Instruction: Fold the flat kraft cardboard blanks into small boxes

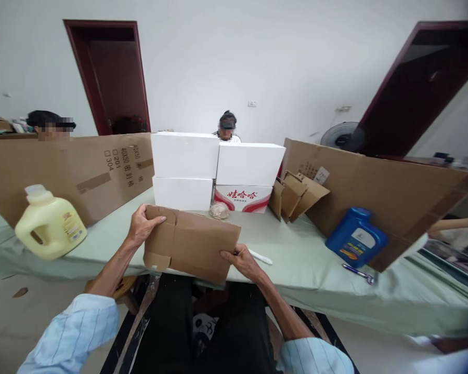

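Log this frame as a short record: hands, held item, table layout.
Left hand: grips the left edge of the cardboard piece
Right hand: grips its right edge
Held item state: tilted up, creased, near the table's front edge
Surface: table with pale green cloth
Beyond: white boxes stacked beside a red-lettered box
Left side: pale yellow jug, before a large cardboard panel
Right side: blue bottle
Near right hand: white slender item, identity unclear

Bare forearms (115, 267) angle inward at the near edge of the surface (296, 259), left hand (143, 227) higher than right hand (245, 263), both gripping, thumbs turned inward.
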A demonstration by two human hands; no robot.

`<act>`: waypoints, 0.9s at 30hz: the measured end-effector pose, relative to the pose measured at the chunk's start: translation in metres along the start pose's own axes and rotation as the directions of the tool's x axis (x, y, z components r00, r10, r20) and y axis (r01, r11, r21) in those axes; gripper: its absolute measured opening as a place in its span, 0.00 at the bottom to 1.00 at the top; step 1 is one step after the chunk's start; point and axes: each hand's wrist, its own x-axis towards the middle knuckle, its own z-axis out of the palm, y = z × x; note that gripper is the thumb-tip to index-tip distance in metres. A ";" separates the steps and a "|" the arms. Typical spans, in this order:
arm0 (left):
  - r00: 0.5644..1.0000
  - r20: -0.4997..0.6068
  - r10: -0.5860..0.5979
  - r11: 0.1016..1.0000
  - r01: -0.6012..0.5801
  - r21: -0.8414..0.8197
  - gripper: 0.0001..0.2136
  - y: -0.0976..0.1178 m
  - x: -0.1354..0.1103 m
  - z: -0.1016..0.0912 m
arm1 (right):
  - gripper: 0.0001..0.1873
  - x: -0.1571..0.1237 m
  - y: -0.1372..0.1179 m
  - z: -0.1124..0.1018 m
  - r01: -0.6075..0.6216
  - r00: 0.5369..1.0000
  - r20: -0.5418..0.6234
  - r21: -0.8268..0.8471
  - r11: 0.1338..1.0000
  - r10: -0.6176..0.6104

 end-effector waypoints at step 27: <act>0.811 0.518 -0.271 0.952 0.307 0.018 0.37 -0.013 -0.057 0.056 | 0.30 -0.124 -0.010 -0.047 -0.090 0.979 -0.189 -0.035 0.995 0.082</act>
